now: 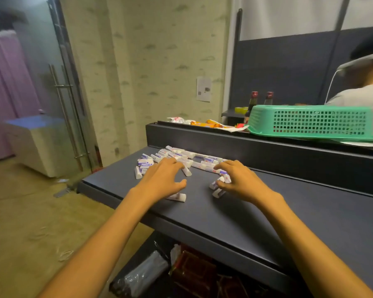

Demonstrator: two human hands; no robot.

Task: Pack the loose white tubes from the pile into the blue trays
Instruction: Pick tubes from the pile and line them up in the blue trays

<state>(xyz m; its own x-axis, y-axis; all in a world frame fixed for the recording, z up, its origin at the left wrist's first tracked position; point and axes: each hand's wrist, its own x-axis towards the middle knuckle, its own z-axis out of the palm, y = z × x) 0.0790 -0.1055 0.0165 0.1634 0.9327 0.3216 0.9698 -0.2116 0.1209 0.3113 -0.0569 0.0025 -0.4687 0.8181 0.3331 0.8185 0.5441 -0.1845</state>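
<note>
Dark desk [267,211] carries the pile of white tubes [181,157], where the spread left hand [162,179] rests and the right hand [238,181] pinches tubes, which may roll off the front edge.

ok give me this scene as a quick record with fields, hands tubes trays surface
surface: dark grey table top
tubes: pile of small white plastic tubes with purple print at the table's far edge, a few strays nearer
left hand: fingers spread on the pile, gripping nothing
right hand: fingers curled round a few tubes
blue trays: none in view
behind: green plastic mesh basket upside down on the ledge
</note>
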